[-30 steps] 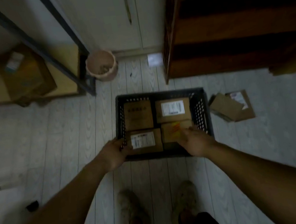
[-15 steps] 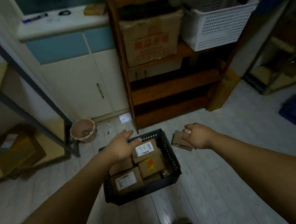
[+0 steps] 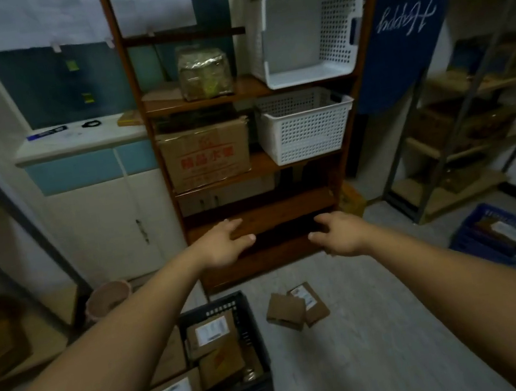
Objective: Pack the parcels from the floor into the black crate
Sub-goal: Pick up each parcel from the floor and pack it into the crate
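Note:
The black crate [image 3: 252,336] stands on the floor at the lower middle, holding several brown cardboard parcels [image 3: 209,335], some with white labels. To its right, two more brown parcels [image 3: 285,311] lie on the floor, one overlapping the other. My left hand [image 3: 224,245] is raised in the air above and beyond the crate, fingers straight, holding nothing. Level with it, my right hand [image 3: 339,231] hangs with loosely curved fingers and is empty too. My left forearm hides the crate's left side.
A wooden shelf unit [image 3: 265,207] stands straight ahead, with a cardboard box [image 3: 207,156] and white baskets [image 3: 303,125]. A pink pot [image 3: 108,299] sits at the left, a blue crate [image 3: 511,241] at the right. Metal racks flank both sides.
Both hands have left the crate and risen to shelf height. The view has swung upward, so the crate and the floor parcels now sit low in the frame.

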Motion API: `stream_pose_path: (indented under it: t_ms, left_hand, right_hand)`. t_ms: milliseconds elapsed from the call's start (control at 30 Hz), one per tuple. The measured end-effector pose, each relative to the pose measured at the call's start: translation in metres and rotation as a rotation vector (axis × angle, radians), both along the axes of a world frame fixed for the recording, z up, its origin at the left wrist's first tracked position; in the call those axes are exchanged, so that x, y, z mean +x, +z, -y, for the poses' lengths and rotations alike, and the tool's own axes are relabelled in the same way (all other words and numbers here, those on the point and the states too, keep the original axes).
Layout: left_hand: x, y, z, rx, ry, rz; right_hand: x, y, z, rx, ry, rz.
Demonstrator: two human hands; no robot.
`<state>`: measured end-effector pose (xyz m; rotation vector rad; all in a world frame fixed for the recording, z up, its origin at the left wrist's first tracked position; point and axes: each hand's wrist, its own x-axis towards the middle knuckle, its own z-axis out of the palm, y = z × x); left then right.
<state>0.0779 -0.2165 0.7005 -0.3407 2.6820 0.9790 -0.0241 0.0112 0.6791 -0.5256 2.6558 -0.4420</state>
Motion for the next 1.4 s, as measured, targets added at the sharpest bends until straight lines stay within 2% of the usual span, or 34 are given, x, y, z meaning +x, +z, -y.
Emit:
stream_pose_path:
  t_ms: [200,333,600,900,1133,1267,1400]
  left_hand:
    - [-0.05,-0.001,-0.085,0.044,0.022,0.008]
    - [-0.07,-0.018,-0.108,0.042,0.036,0.04]
    - [-0.152,-0.081,-0.092,0.071,0.143,0.135]
    - [-0.246,-0.169,-0.087,0.191,0.194,0.32]
    - [-0.266,-0.275,-0.087,0.346,0.518,0.391]
    - [-0.29,-0.368,-0.096,0.39,0.687,0.365]
    - [-0.304,-0.498,-0.094,0.426,0.839,0.372]
  right_hand:
    - [-0.044,0.011,-0.088,0.045,0.012,-0.05]
    - [-0.077,-0.002,-0.111,0.012,0.0,-0.014]
    - [-0.156,-0.055,-0.101,0.008,-0.002,0.108]
    - [-0.271,-0.117,-0.108,0.084,0.014,0.264]
    - [-0.338,-0.236,-0.07,0.133,0.13,0.45]
    - [-0.371,-0.352,-0.043,0.121,0.185,0.527]
    - [-0.389,-0.489,-0.017,0.117,0.24,0.564]
